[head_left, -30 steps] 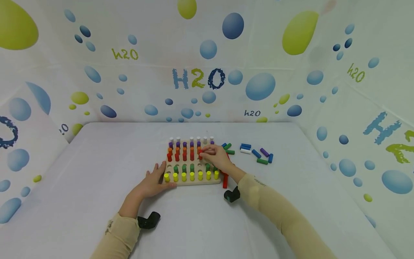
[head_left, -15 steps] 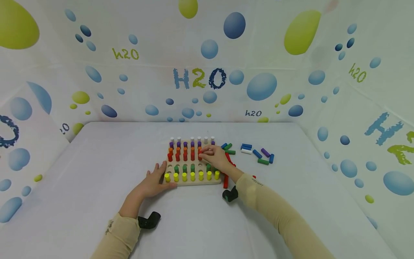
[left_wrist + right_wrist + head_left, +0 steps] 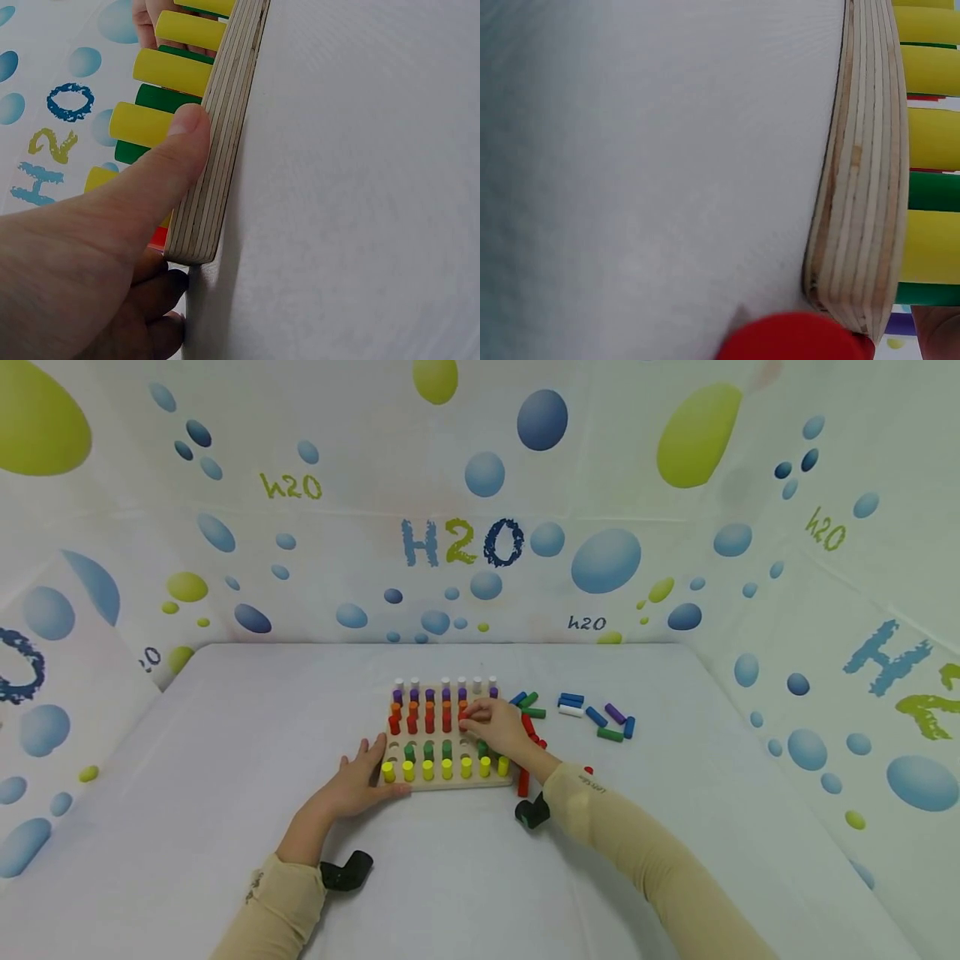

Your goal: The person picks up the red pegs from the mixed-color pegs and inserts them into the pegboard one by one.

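Observation:
A wooden pegboard (image 3: 450,785) stands on the white table with rows of coloured pegs in its holes. My right hand (image 3: 504,731) pinches a red peg (image 3: 462,715) at the right end of the red row, with thumb and fingertips. My left hand (image 3: 354,785) rests against the board's front left corner, fingers spread along the left side. In the left wrist view its thumb (image 3: 169,157) presses the layered front edge, beside yellow pegs (image 3: 172,71). The right wrist view shows the board's edge (image 3: 862,165) and part of a finger (image 3: 939,334); the pinched peg is hidden there.
Loose red pegs (image 3: 523,782) lie along the board's right side, partly behind the right hand. Farther right are loose blue (image 3: 596,717), green (image 3: 610,735), purple (image 3: 615,713) and white (image 3: 570,711) pegs. A patterned sheet (image 3: 480,552) hangs behind the table.
My right hand stays at the same red peg; its wrist and forearm have shifted slightly left, uncovering more loose red pegs. The left hand and the board look unmoved.

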### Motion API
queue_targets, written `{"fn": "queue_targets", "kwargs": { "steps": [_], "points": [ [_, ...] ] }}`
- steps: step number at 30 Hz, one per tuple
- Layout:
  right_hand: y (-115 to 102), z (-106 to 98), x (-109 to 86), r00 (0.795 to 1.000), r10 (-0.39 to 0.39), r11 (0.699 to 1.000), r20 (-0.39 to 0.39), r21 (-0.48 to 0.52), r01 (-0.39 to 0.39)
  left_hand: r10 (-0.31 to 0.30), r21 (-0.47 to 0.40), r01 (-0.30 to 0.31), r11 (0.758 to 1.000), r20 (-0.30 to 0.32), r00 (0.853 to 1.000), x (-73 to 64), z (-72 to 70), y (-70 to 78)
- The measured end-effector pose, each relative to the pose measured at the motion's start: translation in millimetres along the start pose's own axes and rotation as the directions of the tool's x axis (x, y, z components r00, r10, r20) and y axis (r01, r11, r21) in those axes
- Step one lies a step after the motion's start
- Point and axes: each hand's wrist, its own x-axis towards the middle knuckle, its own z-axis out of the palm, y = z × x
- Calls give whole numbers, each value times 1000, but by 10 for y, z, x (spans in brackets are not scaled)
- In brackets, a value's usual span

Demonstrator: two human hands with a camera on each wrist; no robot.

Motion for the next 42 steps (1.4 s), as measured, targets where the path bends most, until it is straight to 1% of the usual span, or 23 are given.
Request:
{"fn": "queue_targets", "kwargs": {
  "steps": [3,10,14,17,24,29,32,37,42],
  "points": [
    [0,-4,-12,1000,2,1000,3,0,-2,1,3,-1,1000,0,1000,-2,5,1],
    [19,-24,-29,1000,-4,999,24,35,3,-9,2,9,1000,0,1000,4,6,-16],
    [28,-47,-54,1000,-1,999,16,51,0,-4,-1,4,1000,1,1000,5,4,-13],
    [25,-80,-81,1000,-8,997,5,71,7,0,-1,0,1000,1,1000,4,-1,-3],
    [23,-168,-130,999,-40,987,-8,158,41,-7,4,7,1000,3,1000,0,-4,12],
    [31,-247,-168,998,-62,979,-15,193,64,-4,8,4,1000,1,1000,-3,2,18],
    [22,-305,-204,998,-56,978,-11,202,57,-3,8,3,1000,1,1000,-1,4,17],
    [14,-402,-272,999,-37,981,-16,189,40,-4,5,4,1000,2,1000,3,5,17],
    [33,-492,-330,998,-58,981,-23,182,61,-9,4,9,1000,3,1000,-7,-6,27]
  ]
}}
